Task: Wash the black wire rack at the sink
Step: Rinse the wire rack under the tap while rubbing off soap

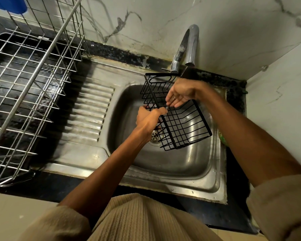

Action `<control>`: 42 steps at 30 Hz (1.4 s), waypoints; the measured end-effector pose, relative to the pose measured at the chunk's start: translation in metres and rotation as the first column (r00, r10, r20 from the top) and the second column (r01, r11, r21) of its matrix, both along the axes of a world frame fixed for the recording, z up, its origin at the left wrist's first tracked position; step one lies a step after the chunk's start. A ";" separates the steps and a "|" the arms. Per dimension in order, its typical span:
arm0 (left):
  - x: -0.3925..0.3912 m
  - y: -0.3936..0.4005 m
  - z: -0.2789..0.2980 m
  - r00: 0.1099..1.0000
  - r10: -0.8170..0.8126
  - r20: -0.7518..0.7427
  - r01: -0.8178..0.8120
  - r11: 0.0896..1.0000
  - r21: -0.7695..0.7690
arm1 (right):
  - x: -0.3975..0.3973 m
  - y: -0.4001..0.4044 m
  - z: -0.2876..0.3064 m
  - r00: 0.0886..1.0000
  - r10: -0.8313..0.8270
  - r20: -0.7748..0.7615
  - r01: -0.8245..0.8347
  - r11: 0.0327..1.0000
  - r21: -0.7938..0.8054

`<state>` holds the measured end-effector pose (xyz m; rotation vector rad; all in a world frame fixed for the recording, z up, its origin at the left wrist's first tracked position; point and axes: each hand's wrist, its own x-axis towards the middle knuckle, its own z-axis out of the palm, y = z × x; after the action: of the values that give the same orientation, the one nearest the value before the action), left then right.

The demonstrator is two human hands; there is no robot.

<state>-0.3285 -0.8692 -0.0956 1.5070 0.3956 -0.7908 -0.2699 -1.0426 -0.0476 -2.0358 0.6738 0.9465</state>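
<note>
Over the steel sink (172, 173) we hold one black wire rack (179, 122), tilted, its far end up near the tap and its near end low above the drain (155, 136). We count two hands on it. Our left hand (149, 118) is curled round the rack's left rim about halfway along. Our right hand (180, 93) lies over the upper rim just beyond, fingers (174, 103) loosely bent and pointing down against the wires; we cannot tell whether they pinch a wire or only touch it. Both hands sit close together, almost meeting at the rim.

We see one chrome tap (188, 49), arched, its spout ending just above the rack's far corner. One basin lies under the rack, with one ribbed draining board (87, 112) to its left. One large silver dish rack (30, 80) stands left of that on the dark counter (45, 185), with something blue (9, 4) at its far top corner. Something green (222, 138) shows at the sink's right edge, partly hidden by our right forearm.

White veined marble walls (163, 14) meet in a corner at the right. Beige ribbed sleeves are pushed up both arms.
</note>
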 end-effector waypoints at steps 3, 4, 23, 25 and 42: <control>0.000 0.000 0.000 1.000 -0.006 0.002 0.006 1.000 0.000 | 0.003 -0.001 -0.006 0.991 -0.030 0.127 0.039 0.997 -0.072; 0.001 0.000 0.000 1.000 -0.009 0.001 0.009 1.000 -0.002 | 0.004 -0.002 -0.007 0.984 -0.052 0.169 0.064 0.996 -0.066; 0.002 -0.001 0.004 0.999 -0.017 0.032 0.015 0.998 0.062 | -0.003 -0.003 0.001 0.991 0.129 -0.037 -0.129 0.992 -0.001; 0.002 0.000 0.005 0.999 -0.013 0.031 0.011 0.998 0.064 | -0.003 -0.001 0.000 0.998 0.051 0.045 -0.051 0.999 -0.007; -0.001 0.006 -0.002 1.000 0.029 0.009 -0.028 0.998 -0.063 | 0.000 -0.009 -0.004 0.951 -0.110 0.289 0.150 0.982 -0.118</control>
<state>-0.3290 -0.8634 -0.0978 1.4429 0.3811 -0.7664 -0.2703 -1.0515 -0.0513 -2.1633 0.7238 0.5316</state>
